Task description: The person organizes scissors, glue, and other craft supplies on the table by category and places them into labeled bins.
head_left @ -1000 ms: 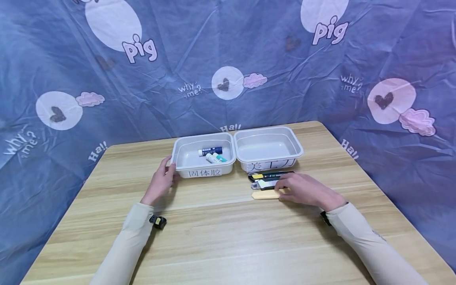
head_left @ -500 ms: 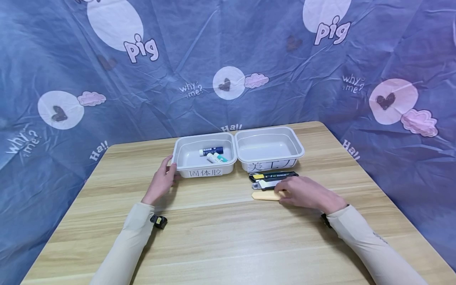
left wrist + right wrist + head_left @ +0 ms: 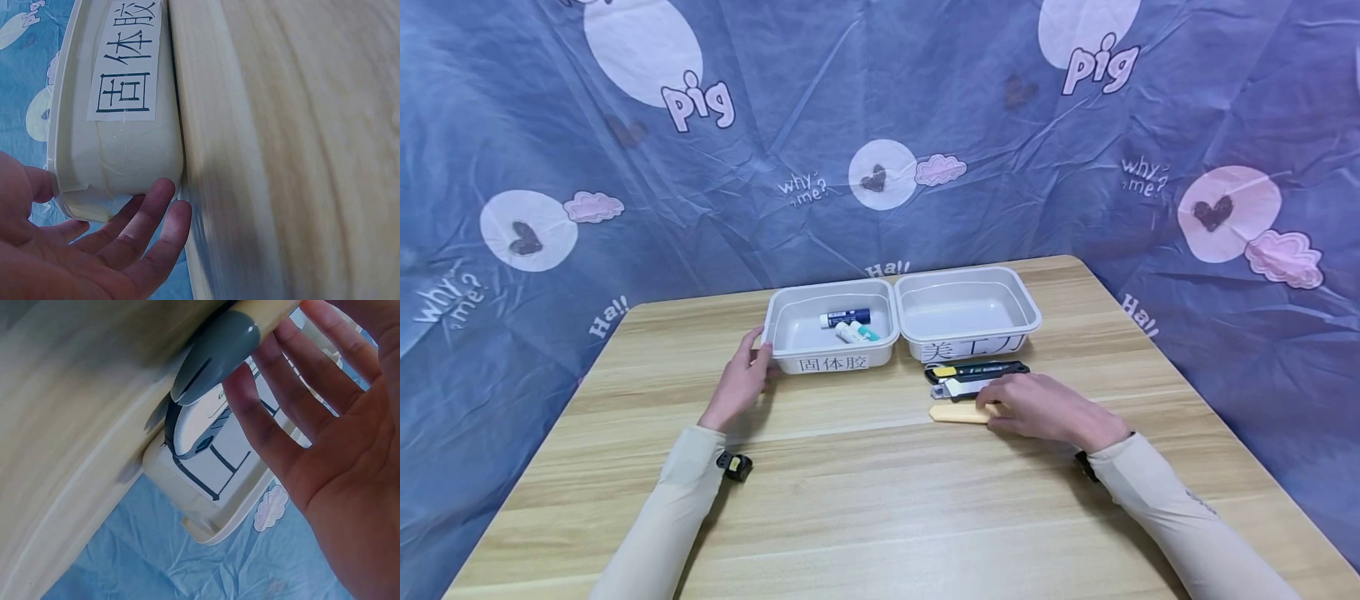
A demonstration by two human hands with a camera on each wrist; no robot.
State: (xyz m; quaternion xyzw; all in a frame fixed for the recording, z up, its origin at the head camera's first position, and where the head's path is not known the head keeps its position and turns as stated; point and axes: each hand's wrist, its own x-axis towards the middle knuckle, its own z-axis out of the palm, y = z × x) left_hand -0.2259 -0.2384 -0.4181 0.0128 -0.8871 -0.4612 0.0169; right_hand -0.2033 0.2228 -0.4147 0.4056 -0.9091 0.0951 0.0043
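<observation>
In the head view my left hand (image 3: pixel 741 382) rests its fingers against the left end of the left white tray (image 3: pixel 831 291); in the left wrist view the thumb is by the tray's rim. Inside lie a dark blue glue stick (image 3: pixel 847 317) and two smaller glue sticks in white and green. My right hand (image 3: pixel 1041 408) pinches a pale yellow utility knife (image 3: pixel 957 413) low over the table, its grey end (image 3: pixel 219 356) showing in the right wrist view. Just beyond lie a white-and-black utility knife (image 3: pixel 966 387), partly covered by the fingers, and a black-and-yellow utility knife (image 3: pixel 981 371).
The right white tray (image 3: pixel 962 274), with nothing inside, stands against the left one behind the knives. Both trays carry paper labels (image 3: pixel 832 364) in Chinese characters on their fronts. The wooden table (image 3: pixel 865 517) ends at a blue printed cloth (image 3: pixel 820 100).
My right hand has shifted slightly toward me, uncovering more of the black-and-yellow utility knife. My left hand stays at the left tray, and the head view has moved a little.
</observation>
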